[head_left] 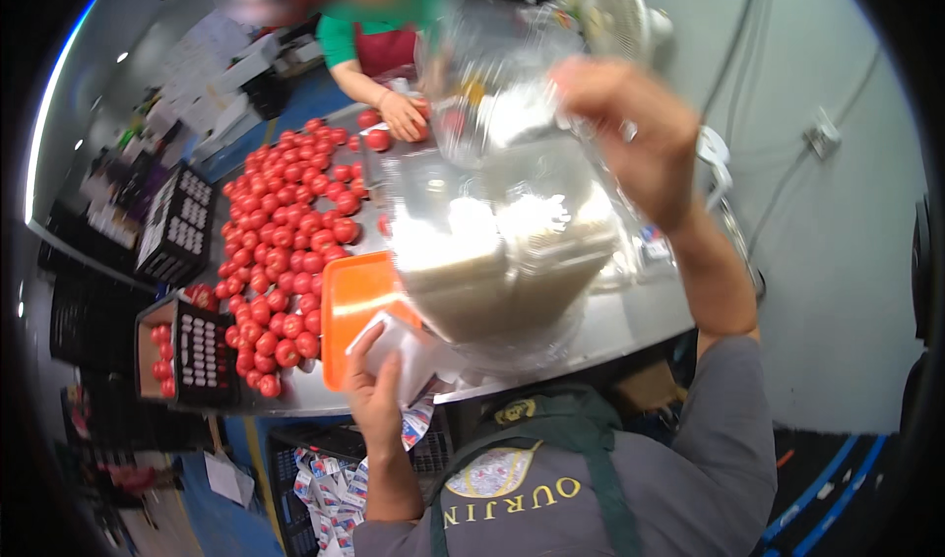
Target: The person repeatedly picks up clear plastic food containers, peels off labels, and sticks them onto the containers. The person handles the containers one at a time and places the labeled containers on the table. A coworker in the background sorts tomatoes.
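On my remote feed, right hand [630, 129] grips a clear container [492, 90] beyond and right of the orange tray [340, 311], left hand [378, 390] holding a white pad [409, 352] at its near-right corner, tomatoes [281, 232] leftward.

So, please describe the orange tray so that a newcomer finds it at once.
On the metal table, look for the wide spread of red tomatoes. Between them and the tall stack of clear containers lies the orange tray, near the person's left hand. Among red and see-through neighbours, it alone is orange.
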`<action>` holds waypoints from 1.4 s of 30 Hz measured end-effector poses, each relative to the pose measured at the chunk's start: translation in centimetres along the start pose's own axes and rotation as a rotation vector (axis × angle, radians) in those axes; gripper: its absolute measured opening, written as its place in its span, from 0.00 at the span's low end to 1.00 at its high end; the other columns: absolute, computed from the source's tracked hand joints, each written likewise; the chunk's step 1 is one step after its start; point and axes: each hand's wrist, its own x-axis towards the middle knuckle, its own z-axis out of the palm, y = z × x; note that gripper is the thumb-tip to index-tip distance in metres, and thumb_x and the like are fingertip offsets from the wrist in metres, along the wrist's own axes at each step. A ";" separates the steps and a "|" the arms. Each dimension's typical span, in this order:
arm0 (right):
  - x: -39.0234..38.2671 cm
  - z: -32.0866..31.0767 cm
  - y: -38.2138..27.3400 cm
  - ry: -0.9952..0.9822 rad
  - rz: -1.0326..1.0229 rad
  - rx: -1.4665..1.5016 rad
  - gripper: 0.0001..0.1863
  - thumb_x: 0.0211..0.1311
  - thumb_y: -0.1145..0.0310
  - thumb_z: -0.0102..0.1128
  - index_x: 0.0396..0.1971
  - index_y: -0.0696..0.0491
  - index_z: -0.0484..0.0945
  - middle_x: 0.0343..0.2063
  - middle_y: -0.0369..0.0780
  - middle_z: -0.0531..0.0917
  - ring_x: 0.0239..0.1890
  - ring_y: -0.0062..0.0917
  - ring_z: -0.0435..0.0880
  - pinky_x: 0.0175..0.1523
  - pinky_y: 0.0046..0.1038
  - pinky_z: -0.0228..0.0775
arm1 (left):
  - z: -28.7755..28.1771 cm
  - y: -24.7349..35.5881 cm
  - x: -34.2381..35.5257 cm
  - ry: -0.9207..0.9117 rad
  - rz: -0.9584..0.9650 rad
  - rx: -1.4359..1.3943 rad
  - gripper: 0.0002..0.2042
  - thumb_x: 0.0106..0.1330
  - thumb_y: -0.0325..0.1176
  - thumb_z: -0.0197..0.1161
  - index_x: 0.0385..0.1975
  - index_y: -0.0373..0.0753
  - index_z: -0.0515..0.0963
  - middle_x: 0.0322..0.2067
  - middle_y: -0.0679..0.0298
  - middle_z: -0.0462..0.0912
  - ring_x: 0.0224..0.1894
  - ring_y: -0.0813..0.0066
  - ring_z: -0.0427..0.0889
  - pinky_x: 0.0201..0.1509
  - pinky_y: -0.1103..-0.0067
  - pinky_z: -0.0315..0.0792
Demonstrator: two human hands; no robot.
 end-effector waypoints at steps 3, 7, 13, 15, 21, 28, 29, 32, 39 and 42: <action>-3.1 -4.5 6.7 0.101 0.132 -0.186 0.09 0.45 0.80 0.61 0.29 0.54 0.79 0.30 0.38 0.83 0.35 0.28 0.82 0.38 0.25 0.74 | -0.4 -1.2 -0.3 0.084 0.022 -0.002 0.10 0.59 0.21 0.55 0.41 0.29 0.76 0.39 0.59 0.77 0.41 0.76 0.75 0.48 0.81 0.69; -16.8 -7.7 12.6 -0.186 0.391 -0.493 0.05 0.48 0.75 0.59 0.26 0.48 0.79 0.31 0.37 0.83 0.35 0.28 0.82 0.37 0.27 0.74 | 1.0 -0.9 -0.5 0.125 0.014 -0.028 0.10 0.60 0.23 0.55 0.40 0.27 0.76 0.38 0.58 0.79 0.40 0.76 0.77 0.47 0.81 0.70; -32.8 -2.9 12.0 -0.311 0.319 -0.387 0.06 0.45 0.74 0.61 0.27 0.50 0.80 0.35 0.33 0.83 0.42 0.28 0.81 0.42 0.28 0.74 | 3.4 0.7 -1.2 0.086 -0.004 0.013 0.17 0.60 0.23 0.55 0.49 0.28 0.70 0.46 0.56 0.73 0.44 0.72 0.75 0.51 0.76 0.69; -36.4 -2.0 11.5 -0.381 0.324 -0.357 0.08 0.46 0.73 0.61 0.29 0.49 0.80 0.36 0.32 0.82 0.43 0.28 0.80 0.43 0.28 0.74 | 3.8 0.7 -1.4 0.089 0.026 0.037 0.19 0.58 0.24 0.56 0.50 0.28 0.68 0.47 0.55 0.72 0.46 0.71 0.74 0.53 0.75 0.68; -46.3 -0.9 11.6 -0.609 0.422 -0.196 0.14 0.43 0.71 0.65 0.34 0.52 0.77 0.41 0.39 0.80 0.50 0.35 0.75 0.53 0.37 0.67 | 3.8 1.1 -1.0 0.077 0.085 0.167 0.28 0.52 0.19 0.59 0.56 0.31 0.62 0.51 0.54 0.70 0.53 0.68 0.71 0.58 0.73 0.63; -25.2 1.7 -3.4 -0.259 0.064 0.460 0.08 0.42 0.70 0.68 0.20 0.53 0.76 0.18 0.36 0.78 0.24 0.30 0.79 0.30 0.27 0.72 | 2.5 2.2 0.7 -0.103 -0.150 -0.101 0.25 0.56 0.22 0.57 0.57 0.30 0.64 0.51 0.54 0.71 0.53 0.72 0.70 0.58 0.77 0.63; -22.0 2.5 -6.2 -0.233 0.058 0.565 0.07 0.44 0.68 0.67 0.22 0.53 0.78 0.21 0.38 0.79 0.27 0.30 0.80 0.34 0.28 0.74 | 2.2 2.7 0.7 -0.116 -0.128 -0.041 0.27 0.56 0.23 0.57 0.58 0.31 0.62 0.52 0.54 0.69 0.54 0.72 0.69 0.58 0.77 0.62; -17.1 6.5 -11.2 -0.195 0.329 0.742 0.16 0.45 0.73 0.68 0.37 0.57 0.76 0.41 0.45 0.78 0.40 0.33 0.78 0.43 0.29 0.72 | 1.6 3.3 1.1 -0.175 -0.105 -0.014 0.30 0.55 0.25 0.58 0.60 0.31 0.58 0.54 0.55 0.66 0.55 0.72 0.67 0.59 0.78 0.61; -15.4 12.3 -15.0 -0.320 0.917 1.343 0.18 0.49 0.80 0.63 0.43 0.57 0.76 0.36 0.40 0.81 0.37 0.17 0.79 0.43 0.20 0.71 | -1.5 2.9 1.4 -0.150 -0.121 -0.132 0.30 0.56 0.23 0.57 0.61 0.33 0.56 0.53 0.56 0.65 0.52 0.74 0.69 0.55 0.78 0.64; -15.8 13.4 -15.8 -0.238 0.967 1.317 0.16 0.51 0.82 0.61 0.42 0.58 0.77 0.32 0.38 0.82 0.34 0.16 0.80 0.40 0.17 0.72 | -2.1 2.7 1.4 -0.117 -0.145 -0.267 0.25 0.59 0.24 0.56 0.59 0.33 0.61 0.50 0.58 0.69 0.47 0.76 0.72 0.50 0.81 0.68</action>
